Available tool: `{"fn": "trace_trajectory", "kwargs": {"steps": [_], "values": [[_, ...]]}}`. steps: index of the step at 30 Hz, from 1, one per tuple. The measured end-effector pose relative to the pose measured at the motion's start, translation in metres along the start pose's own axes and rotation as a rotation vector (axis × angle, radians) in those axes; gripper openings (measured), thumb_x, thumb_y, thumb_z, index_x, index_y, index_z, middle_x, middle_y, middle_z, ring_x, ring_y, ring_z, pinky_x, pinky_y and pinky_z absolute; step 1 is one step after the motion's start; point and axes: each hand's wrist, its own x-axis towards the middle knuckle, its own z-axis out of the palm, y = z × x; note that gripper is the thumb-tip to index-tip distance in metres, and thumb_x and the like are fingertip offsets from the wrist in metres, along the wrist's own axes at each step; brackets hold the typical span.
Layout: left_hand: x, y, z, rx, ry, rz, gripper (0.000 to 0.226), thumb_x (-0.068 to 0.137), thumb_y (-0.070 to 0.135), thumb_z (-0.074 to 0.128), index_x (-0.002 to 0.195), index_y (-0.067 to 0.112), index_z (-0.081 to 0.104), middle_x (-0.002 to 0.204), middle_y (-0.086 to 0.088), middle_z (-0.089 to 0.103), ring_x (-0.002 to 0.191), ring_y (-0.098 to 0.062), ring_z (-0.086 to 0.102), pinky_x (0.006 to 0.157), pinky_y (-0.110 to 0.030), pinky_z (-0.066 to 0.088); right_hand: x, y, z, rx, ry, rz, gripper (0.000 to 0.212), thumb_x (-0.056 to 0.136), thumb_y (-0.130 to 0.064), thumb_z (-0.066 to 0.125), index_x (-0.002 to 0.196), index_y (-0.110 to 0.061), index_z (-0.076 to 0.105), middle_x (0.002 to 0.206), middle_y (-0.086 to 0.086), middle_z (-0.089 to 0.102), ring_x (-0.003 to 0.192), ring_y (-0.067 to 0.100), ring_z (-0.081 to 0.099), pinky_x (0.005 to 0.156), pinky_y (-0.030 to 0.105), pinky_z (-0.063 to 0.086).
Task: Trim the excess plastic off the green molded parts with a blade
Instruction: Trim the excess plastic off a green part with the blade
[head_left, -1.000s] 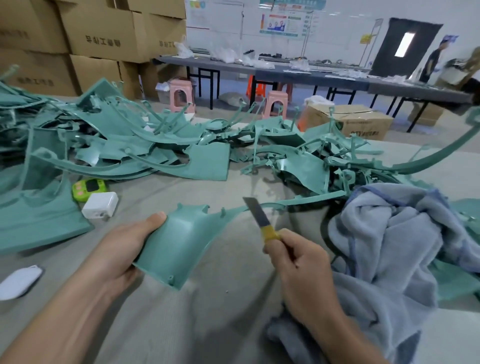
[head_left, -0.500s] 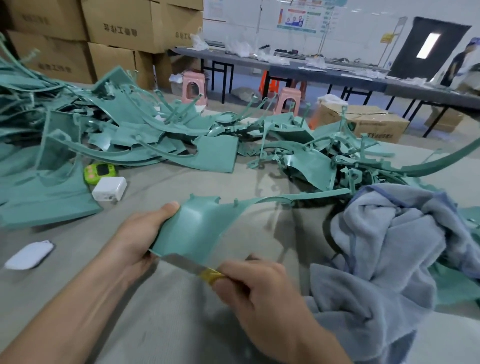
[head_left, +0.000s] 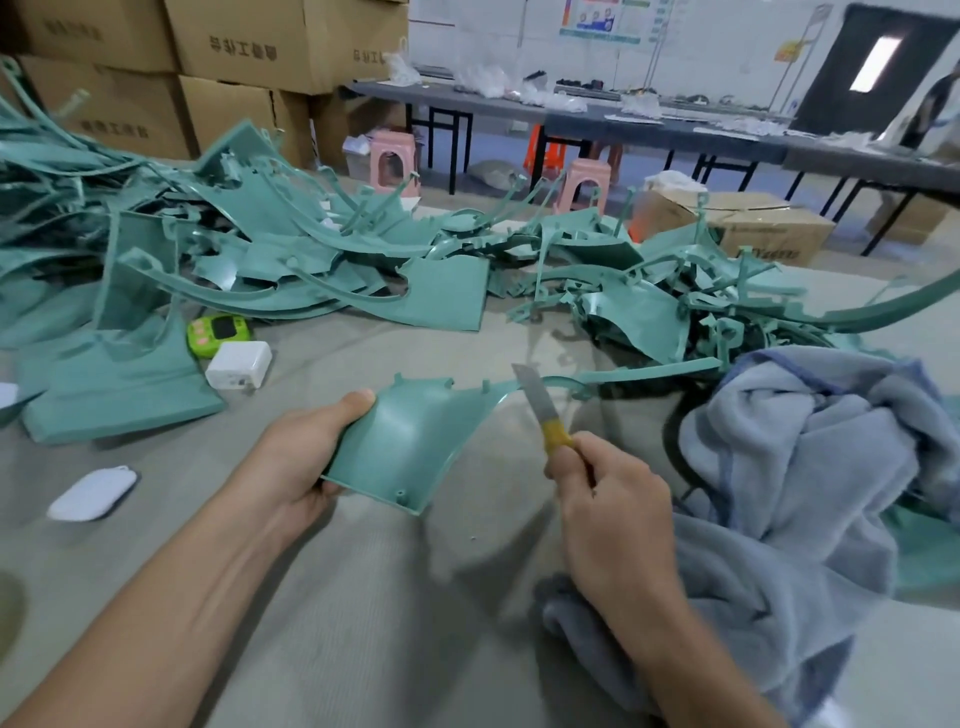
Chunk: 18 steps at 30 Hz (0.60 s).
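My left hand (head_left: 298, 457) grips the left edge of a green molded part (head_left: 410, 441), a curved panel with a long thin arm running right toward the towel. The thumb lies on the panel's top corner. My right hand (head_left: 608, 499) holds a blade (head_left: 535, 400) by its yellow handle, the tip pointing up. The blade's edge sits at the spot where the panel narrows into the thin arm. A big pile of green molded parts (head_left: 291, 260) covers the far side of the table.
A blue-grey towel (head_left: 810, 467) is heaped at the right. A white charger (head_left: 239, 365), a green gadget (head_left: 217, 332) and a white pad (head_left: 92, 493) lie at the left. Cardboard boxes (head_left: 249, 47), pink stools (head_left: 389, 161) and long tables (head_left: 649, 124) stand behind.
My right hand has swung the blade from the panel's lower left edge up to its upper right, by the thin arm. My left hand keeps its grip on the part.
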Motion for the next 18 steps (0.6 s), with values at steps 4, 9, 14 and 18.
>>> {"fn": "trace_trajectory", "kwargs": {"steps": [4,9,14,18], "values": [[0.000,-0.004,0.001,-0.016,0.013,0.011,0.024,0.090,0.026,0.074,0.090,0.002,0.073,0.092,-0.021,0.072,0.083,-0.030,0.063,0.080,-0.045,0.044,-0.009,-0.005,-0.011,0.115,-0.112,-0.124,0.026,0.096,-0.038,0.055,0.077,-0.021,0.057,0.059,-0.008,0.051,0.056,0.008,0.044,0.053,0.024,0.035],[0.002,-0.004,-0.002,-0.028,-0.008,0.038,0.027,0.087,0.028,0.078,0.072,0.005,0.077,0.090,-0.021,0.073,0.083,-0.032,0.064,0.085,-0.050,0.044,-0.006,-0.006,0.001,0.034,-0.189,-0.160,0.028,0.095,-0.039,0.055,0.072,-0.024,0.051,0.057,-0.013,0.052,0.054,0.005,0.045,0.051,0.021,0.031],[-0.004,0.000,-0.004,0.025,-0.081,0.168,0.036,0.069,0.044,0.082,0.082,0.010,0.082,0.091,-0.020,0.077,0.072,-0.027,0.073,0.074,-0.039,0.056,0.019,0.030,-0.012,0.211,0.000,0.253,0.033,0.099,-0.021,0.057,0.067,-0.021,0.065,0.049,-0.002,0.053,0.042,0.005,0.040,0.042,0.019,0.032],[-0.008,-0.002,0.000,0.225,-0.042,0.450,0.039,0.067,0.053,0.079,0.081,0.016,0.082,0.079,-0.011,0.078,0.066,-0.019,0.069,0.062,-0.033,0.054,0.021,0.032,-0.007,0.444,0.058,0.315,0.034,0.101,-0.021,0.055,0.071,-0.024,0.070,0.050,0.000,0.056,0.047,0.008,0.045,0.044,0.018,0.036]]}}
